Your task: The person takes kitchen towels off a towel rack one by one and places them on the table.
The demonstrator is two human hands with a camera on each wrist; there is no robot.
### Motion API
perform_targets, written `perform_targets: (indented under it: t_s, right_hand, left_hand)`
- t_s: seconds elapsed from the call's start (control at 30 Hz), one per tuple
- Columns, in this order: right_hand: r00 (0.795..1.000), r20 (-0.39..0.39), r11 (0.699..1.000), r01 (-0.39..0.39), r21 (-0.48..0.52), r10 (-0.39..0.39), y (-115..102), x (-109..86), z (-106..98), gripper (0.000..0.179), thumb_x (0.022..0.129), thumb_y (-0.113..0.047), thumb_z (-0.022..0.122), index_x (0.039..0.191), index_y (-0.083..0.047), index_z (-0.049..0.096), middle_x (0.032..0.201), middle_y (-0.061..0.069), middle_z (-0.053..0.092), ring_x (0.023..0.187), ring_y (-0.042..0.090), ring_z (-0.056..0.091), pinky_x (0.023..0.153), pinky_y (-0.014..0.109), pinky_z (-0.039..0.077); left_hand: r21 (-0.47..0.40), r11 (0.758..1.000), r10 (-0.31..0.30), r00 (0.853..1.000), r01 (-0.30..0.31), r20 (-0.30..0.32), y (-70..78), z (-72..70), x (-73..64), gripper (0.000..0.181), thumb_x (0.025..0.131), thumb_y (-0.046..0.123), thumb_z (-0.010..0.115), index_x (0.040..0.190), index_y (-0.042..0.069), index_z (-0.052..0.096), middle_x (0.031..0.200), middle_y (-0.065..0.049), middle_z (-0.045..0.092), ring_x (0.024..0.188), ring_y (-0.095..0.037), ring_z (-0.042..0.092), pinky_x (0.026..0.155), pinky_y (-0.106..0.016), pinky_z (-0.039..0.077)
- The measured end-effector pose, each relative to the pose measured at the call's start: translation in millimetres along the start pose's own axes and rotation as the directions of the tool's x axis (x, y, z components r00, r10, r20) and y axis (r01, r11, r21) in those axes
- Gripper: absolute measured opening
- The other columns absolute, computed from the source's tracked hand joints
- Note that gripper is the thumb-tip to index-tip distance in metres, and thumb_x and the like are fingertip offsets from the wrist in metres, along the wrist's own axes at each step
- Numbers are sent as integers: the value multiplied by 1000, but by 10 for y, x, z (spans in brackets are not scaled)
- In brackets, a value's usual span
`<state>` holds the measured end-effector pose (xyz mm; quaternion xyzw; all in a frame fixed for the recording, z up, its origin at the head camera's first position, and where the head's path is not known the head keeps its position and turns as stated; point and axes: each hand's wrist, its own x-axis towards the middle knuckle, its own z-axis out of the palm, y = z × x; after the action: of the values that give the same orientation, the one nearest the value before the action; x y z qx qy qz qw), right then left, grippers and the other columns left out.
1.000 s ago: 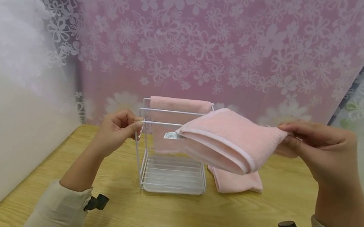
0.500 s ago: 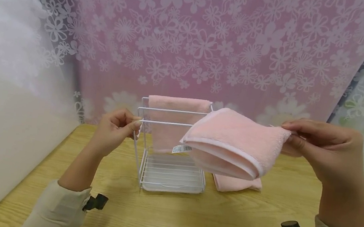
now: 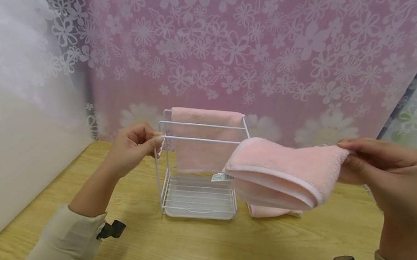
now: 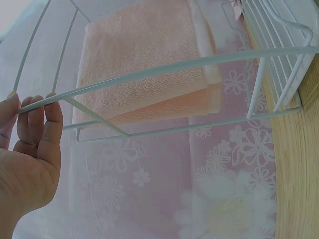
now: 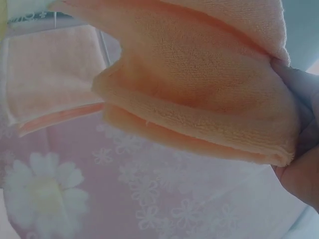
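Observation:
My left hand [image 3: 133,148] pinches the front left corner of a white wire rack [image 3: 207,140], thumb and fingers round the bar. Over the rack's rearmost bar hangs one pink towel [image 3: 202,153], its folded layers showing in the left wrist view. In my right hand [image 3: 393,178] a second pink towel [image 3: 286,166], folded, is pinched by its right end. This towel is held out level to the right of the rack, its white-edged layers drooping and a printed label [image 3: 222,177] poking out at the left corner.
A third pink towel [image 3: 270,212] lies on the wooden table [image 3: 216,254], partly hidden under the held one. A clear tray [image 3: 201,195] sits in the rack's base. Behind stands a pink floral curtain [image 3: 218,52], with a white wall [image 3: 13,144] at the left.
My right hand has moved to the right with its towel, baring more of the rack's front bars. The left hand keeps its grip on the corner.

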<state>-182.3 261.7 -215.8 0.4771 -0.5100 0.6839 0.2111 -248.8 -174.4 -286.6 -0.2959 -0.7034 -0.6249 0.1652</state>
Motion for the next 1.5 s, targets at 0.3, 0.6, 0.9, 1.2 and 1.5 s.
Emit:
perform_targets:
  t_s: [0.3,0.6,0.9,1.2,1.5]
  right_hand:
    - [998,-40,996,-60,-60,58,83,-98,-135,14,79,32,55,93,35,54,92,29,69,79,30,72,68,32,59]
    - [982,-76,947,-186,-262,172,80,-151,-157,19,77,32,58,95,30,59,93,20,72,85,23,72,69,24,58]
    - [866,-168,636,-465,-616,470,194,-275,-177,19,85,9,70,103,6,73,91,-2,75,78,10,70,60,20,56]
    - [796,-264,517,-567,-642,544,378,-292,-192,22,89,-11,73,108,-1,74,94,-11,73,83,4,66,63,19,56]
    - [700,-408,440,-697,-566,586,453,-393,-323,23,91,-21,72,111,-10,75,91,-18,71,84,1,65,64,20,56]
  left_hand:
    - [5,1000,-12,1000,12,-4,-6,5,-2,11,94,-5,61,87,4,65,74,-21,59,61,-23,61,60,-31,59]
    - [10,1000,-19,1000,19,-13,-13,5,-9,13,94,-4,61,87,6,66,74,-20,59,61,-22,61,59,-31,58]
    - [0,1000,2,1000,-2,10,-13,5,-9,5,95,-2,61,92,-6,62,74,-18,60,61,-23,61,60,-31,58]
    - [6,1000,10,1000,-10,-1,-10,-1,-14,10,94,0,63,92,-10,60,74,-16,61,61,-20,61,60,-30,58]
    - [10,1000,8,1000,-8,-12,-12,5,-14,11,93,-6,61,88,3,65,72,-14,61,59,-20,61,59,-30,58]
